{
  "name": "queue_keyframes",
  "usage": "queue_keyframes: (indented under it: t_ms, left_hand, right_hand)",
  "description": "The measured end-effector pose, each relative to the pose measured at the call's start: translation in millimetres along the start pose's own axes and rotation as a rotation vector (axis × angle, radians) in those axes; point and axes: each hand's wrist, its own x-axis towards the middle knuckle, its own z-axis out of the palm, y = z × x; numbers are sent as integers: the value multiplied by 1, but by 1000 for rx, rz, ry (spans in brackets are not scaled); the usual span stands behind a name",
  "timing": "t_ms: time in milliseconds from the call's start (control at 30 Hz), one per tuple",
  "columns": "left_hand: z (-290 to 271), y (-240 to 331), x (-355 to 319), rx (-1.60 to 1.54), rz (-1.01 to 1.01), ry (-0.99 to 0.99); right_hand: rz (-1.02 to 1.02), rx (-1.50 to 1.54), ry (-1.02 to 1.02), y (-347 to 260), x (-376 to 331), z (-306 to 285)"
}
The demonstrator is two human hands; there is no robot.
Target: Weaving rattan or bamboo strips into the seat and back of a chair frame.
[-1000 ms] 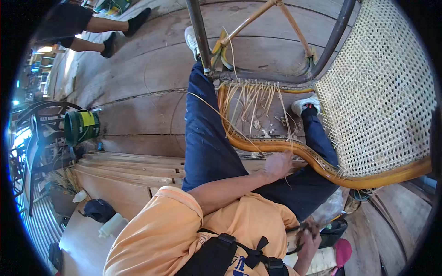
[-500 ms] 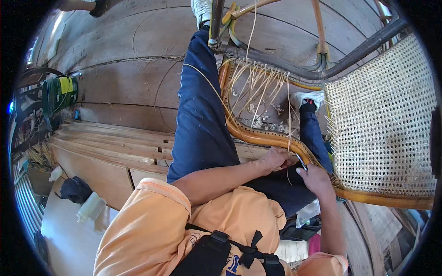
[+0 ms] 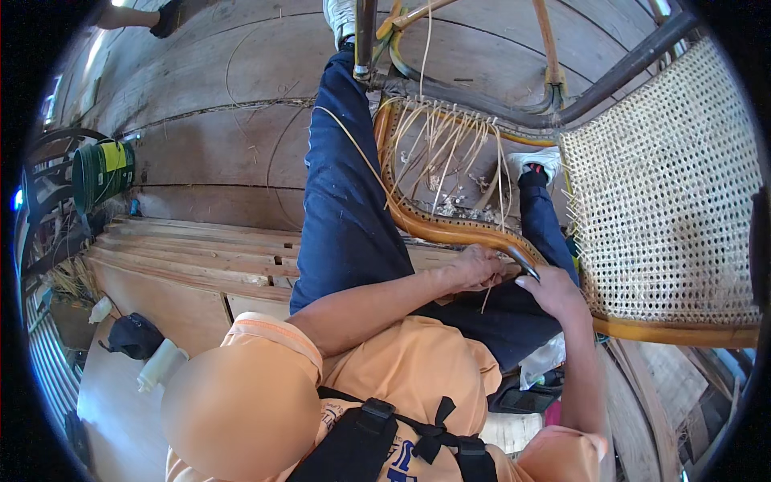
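Observation:
A chair frame of brown bent cane (image 3: 458, 233), its inner edge lined with small holes, rests across my legs. Pale loose cane strands (image 3: 450, 136) hang from its far rail into the open middle. One strand (image 3: 501, 181) runs toward the near rail, and a thin end (image 3: 487, 297) shows below my left hand. My left hand (image 3: 478, 267) is curled in a pinch under the near rail; its fingertips are partly hidden. My right hand (image 3: 556, 291) is closed round a slim, shiny metal tool (image 3: 524, 259) pointing up-left at the rail. Its exact kind is unclear.
Woven cane mesh (image 3: 662, 201) fills the chair's right section. A dark chair tube (image 3: 634, 72) crosses the upper right. Stacked planks (image 3: 185, 253), a dark cap (image 3: 132, 336) and a pale bottle (image 3: 162, 364) lie left. A green container (image 3: 103, 173) stands farther back. Another person's foot (image 3: 166, 19) is upper left.
My left hand stays under the rail, and the loose strand end below it looks shorter. The metal tool in my right hand has shifted up along the rail. The view has moved slightly.

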Motion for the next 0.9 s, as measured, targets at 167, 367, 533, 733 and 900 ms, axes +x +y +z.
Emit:
queue_keyframes:
  t_ms: [167,367,533,733,900]
  left_hand:
    - [-20,24,-31,362,259,169]
    - [-65,106,-160,639,389,374]
    - [-109,117,-312,958,726,774]
    - [-123,37,-372,1242,154,933]
    - [-145,-126,-357,1176,-226,608]
  right_hand:
    - [296,582,91,12,-101,30]
    - [339,1305,164,-32,-128,91]
    - [239,1194,48,-233,-63,-2]
    - [221,1110,80,-328,-49,-63]
    - [205,972,131,-276,-86,-11]
